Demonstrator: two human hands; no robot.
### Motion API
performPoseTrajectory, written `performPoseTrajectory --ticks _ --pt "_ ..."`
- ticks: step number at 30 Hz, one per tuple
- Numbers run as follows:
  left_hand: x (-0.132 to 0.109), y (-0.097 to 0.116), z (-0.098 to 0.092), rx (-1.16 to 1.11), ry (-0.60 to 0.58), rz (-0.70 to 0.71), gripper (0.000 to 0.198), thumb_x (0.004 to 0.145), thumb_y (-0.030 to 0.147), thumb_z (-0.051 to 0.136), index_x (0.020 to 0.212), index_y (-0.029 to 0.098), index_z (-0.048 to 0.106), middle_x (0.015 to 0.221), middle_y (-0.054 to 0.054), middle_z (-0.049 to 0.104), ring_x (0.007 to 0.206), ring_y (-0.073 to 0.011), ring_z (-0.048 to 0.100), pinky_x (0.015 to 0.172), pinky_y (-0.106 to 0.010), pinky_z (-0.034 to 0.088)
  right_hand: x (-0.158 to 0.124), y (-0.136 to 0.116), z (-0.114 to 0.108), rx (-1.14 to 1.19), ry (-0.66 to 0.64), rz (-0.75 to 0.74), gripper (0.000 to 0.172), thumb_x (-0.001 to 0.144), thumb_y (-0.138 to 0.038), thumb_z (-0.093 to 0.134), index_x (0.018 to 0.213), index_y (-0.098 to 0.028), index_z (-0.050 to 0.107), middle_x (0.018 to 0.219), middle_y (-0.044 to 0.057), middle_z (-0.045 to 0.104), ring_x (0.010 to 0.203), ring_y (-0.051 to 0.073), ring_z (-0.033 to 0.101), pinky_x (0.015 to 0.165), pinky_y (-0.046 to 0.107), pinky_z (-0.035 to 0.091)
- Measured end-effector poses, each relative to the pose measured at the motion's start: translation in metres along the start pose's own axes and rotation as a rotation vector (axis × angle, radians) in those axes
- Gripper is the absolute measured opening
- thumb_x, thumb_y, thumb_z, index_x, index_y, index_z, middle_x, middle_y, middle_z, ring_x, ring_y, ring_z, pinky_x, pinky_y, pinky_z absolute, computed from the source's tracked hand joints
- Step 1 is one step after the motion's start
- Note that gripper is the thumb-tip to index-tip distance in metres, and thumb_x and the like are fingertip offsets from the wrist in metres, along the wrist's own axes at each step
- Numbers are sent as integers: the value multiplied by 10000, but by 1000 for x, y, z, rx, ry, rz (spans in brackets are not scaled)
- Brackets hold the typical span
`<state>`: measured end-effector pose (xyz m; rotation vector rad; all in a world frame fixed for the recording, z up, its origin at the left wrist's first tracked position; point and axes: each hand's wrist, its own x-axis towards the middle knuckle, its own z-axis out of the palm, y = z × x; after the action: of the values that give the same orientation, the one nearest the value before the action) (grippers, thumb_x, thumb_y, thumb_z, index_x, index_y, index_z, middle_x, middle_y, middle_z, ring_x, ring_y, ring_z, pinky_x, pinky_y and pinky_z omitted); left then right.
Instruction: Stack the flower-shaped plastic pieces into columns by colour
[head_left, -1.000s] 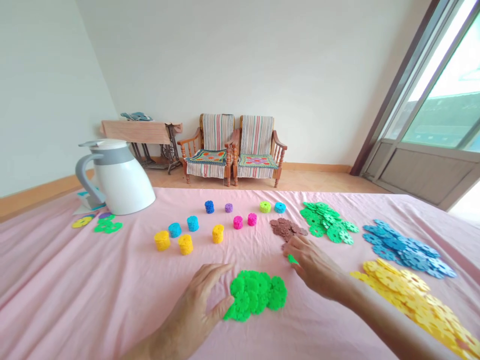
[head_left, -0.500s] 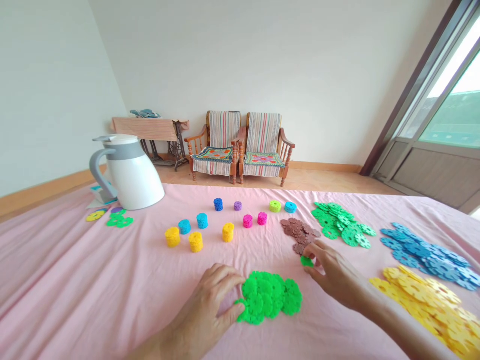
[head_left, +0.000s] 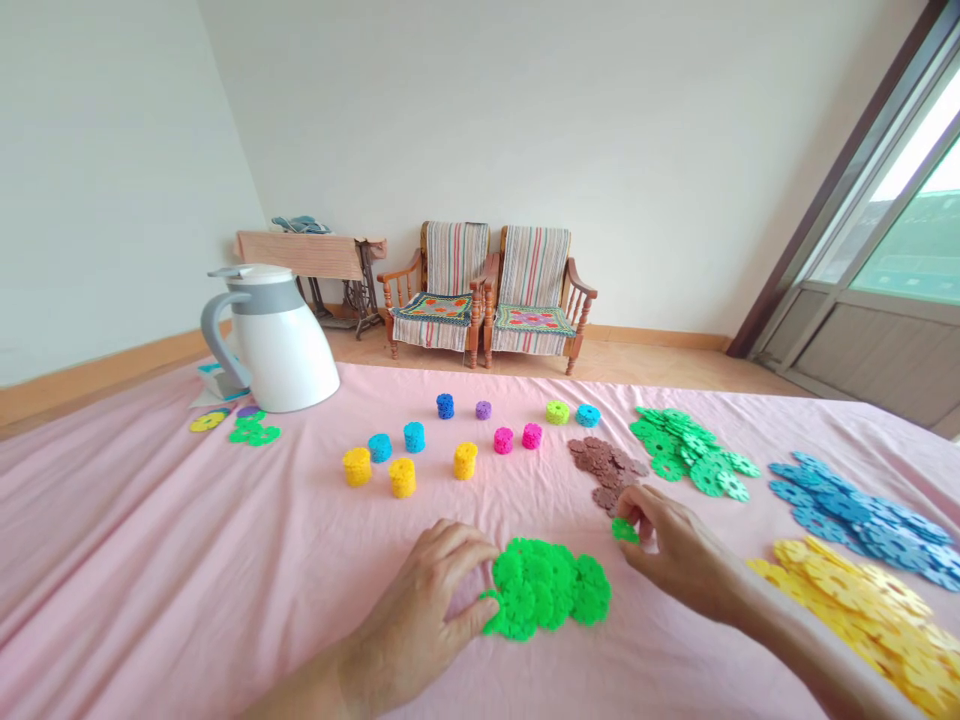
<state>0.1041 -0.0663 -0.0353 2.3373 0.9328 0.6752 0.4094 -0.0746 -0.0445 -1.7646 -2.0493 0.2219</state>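
My left hand cups the left end of a bright green row of snowflake-shaped plastic discs, which lies on the pink cloth with its thumb and fingers against the discs. My right hand pinches one small green disc between thumb and fingertips, just right of that row. Close beyond those fingers lies a loose pile of brown discs. The disc's far side is partly hidden by my fingers.
Short stacks of yellow, blue, pink and purple discs stand on the pink cloth. Loose green, blue and yellow discs lie to the right. A white jug stands at the back left.
The view has turned left, so everything sits further right in the frame. My right hand now pinches the small green disc, and the left hand stays against the green row.
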Motion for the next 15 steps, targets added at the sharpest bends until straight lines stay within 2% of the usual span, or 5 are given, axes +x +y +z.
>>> performPoseTrajectory --ticks 3,7,11,15 --pt "-1 1 0 -7 7 -14 359 759 136 681 1089 230 577 1075 -35 596 1029 -211 512 932 -364 412 11 -15 -3 77 20 -70 133 699 -173 502 824 -215 485 747 -12 539 656 138 525 598 266 407" --pt "-1 2 -3 -16 -11 -21 380 759 207 706 1116 242 580 1103 -39 593 1046 -226 507 936 -378 411 37 -49 1 98 18 -118 109 714 -179 526 821 -196 539 759 6 554 655 140 546 594 267 407" --pt "0 3 -5 -16 -26 -24 375 772 217 700 1126 233 578 1105 -39 592 1060 -220 499 949 -365 401 65 -72 19 112 -7 -161 122 723 -152 539 838 -177 569 785 17 570 695 140 561 659 270 417" --pt "1 5 -6 -12 -35 -21 333 776 212 697 1094 214 596 1069 -42 599 1034 -217 506 943 -357 400 79 -78 38 79 -17 -164 146 707 -115 566 841 -159 604 798 34 569 718 150 551 662 265 409"
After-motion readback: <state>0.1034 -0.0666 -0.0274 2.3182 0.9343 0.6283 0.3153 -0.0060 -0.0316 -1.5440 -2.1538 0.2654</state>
